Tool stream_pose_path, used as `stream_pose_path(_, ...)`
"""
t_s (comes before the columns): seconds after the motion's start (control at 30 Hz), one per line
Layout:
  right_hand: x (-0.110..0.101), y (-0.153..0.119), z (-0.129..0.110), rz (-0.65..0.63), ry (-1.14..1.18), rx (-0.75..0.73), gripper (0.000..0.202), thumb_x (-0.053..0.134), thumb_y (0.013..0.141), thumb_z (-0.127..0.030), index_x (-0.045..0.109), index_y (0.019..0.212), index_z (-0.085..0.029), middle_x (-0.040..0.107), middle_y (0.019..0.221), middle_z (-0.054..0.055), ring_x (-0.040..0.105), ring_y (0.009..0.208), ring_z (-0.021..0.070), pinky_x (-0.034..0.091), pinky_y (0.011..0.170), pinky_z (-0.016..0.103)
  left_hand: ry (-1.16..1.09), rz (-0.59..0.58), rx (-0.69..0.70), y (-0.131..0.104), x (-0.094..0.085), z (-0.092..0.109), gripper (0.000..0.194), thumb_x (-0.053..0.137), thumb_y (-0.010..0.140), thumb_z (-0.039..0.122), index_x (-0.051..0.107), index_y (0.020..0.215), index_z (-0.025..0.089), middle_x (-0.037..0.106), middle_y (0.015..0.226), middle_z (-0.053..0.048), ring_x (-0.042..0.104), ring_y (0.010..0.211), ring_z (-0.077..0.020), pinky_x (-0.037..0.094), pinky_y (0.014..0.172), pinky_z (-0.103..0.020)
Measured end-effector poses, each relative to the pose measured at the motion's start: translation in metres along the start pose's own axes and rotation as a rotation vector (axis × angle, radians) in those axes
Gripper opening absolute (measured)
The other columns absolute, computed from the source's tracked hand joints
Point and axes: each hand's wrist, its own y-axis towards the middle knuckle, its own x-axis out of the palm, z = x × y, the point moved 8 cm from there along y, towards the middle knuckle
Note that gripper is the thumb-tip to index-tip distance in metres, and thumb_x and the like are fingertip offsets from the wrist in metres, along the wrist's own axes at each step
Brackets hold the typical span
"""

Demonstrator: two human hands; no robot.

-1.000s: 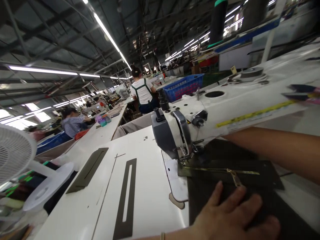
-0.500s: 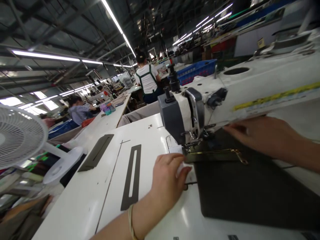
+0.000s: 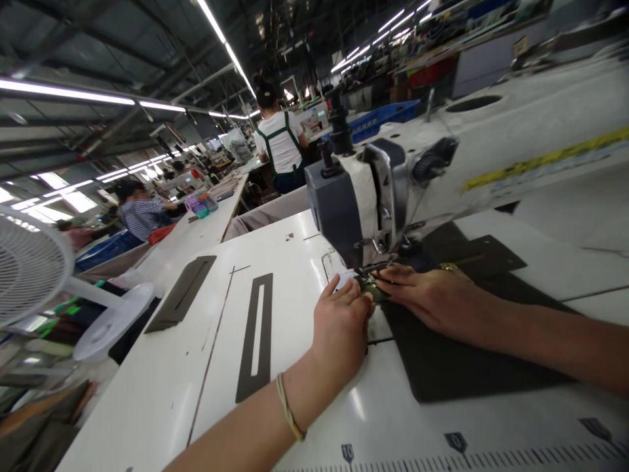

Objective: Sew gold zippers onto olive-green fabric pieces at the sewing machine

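Note:
My left hand (image 3: 343,321), a band around its wrist, is at the left side of the presser foot (image 3: 369,270). Its thumb and fingers are closed on the end of a dark olive panel (image 3: 472,364); a bit of white material lies by the fingertips. My right hand (image 3: 435,296) rests across the panel, fingers pressed together on it right beside the foot, thumb hidden. A brass zipper pull (image 3: 448,267) shows behind its knuckles. The sewing machine head (image 3: 339,210) stands over this spot. Most of the zipper is covered by my right hand.
A dark slotted strip (image 3: 254,337) lies on the white table (image 3: 206,393) left of my left hand. Farther left are a stack of dark pieces (image 3: 181,294) and a white fan (image 3: 34,269). A ruler scale (image 3: 393,459) runs along the front. Co-workers sit beyond.
My right hand has moved left and nearer, from the panel's far side to beside the presser foot. The panel has shifted and the zipper is now mostly covered. My left hand has moved slightly up.

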Motion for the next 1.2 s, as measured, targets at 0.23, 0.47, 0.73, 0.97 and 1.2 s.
stream_pose_path(0.23,0.008,0.003,0.003,-0.156,0.018,0.021,0.034,0.039,0.084,-0.004,0.067,0.099,-0.016,0.069,0.103,0.008,0.066,0.088,0.0163,0.055,0.078,0.028,-0.027,-0.003,0.079,0.002,0.0,0.0,0.015,0.051,0.089,0.01,0.065,0.089,0.015,0.07,0.1,-0.01,0.064,0.103,-0.0206,0.041,0.106,-0.045)
stream_pose_path(0.47,0.003,0.006,0.0,-0.136,0.003,0.015,0.029,0.043,0.082,-0.002,0.067,0.094,-0.014,0.069,0.097,0.01,0.066,0.082,0.0155,0.053,0.078,0.025,-0.03,0.005,0.115,0.005,-0.004,0.001,0.017,0.048,0.092,0.012,0.064,0.088,0.016,0.071,0.102,-0.01,0.065,0.102,-0.0211,0.043,0.104,-0.045)
stream_pose_path(0.73,0.013,0.002,0.01,-0.103,0.04,0.024,0.026,0.043,0.085,-0.006,0.065,0.097,-0.015,0.069,0.1,0.01,0.065,0.086,0.0195,0.054,0.076,0.031,0.001,-0.01,0.103,0.011,0.0,-0.002,0.012,0.054,0.089,0.011,0.062,0.083,0.015,0.071,0.095,-0.008,0.066,0.099,-0.0204,0.046,0.1,-0.038)
stream_pose_path(0.97,0.01,0.006,0.009,-0.071,0.014,0.028,0.026,0.042,0.084,-0.006,0.065,0.095,-0.016,0.069,0.096,0.009,0.066,0.083,0.019,0.054,0.071,0.029,0.004,-0.027,0.079,0.013,0.002,-0.007,0.008,0.057,0.088,0.011,0.062,0.083,0.015,0.071,0.096,-0.007,0.066,0.098,-0.0201,0.047,0.099,-0.036)
stream_pose_path(1.2,0.012,0.009,0.01,-0.143,0.041,0.072,0.027,0.043,0.083,-0.002,0.065,0.093,-0.015,0.069,0.098,0.01,0.065,0.084,0.0187,0.053,0.071,0.028,-0.014,0.001,0.071,0.014,0.003,-0.009,0.011,0.055,0.089,0.012,0.062,0.08,0.015,0.071,0.093,-0.007,0.067,0.096,-0.0202,0.048,0.097,-0.036)
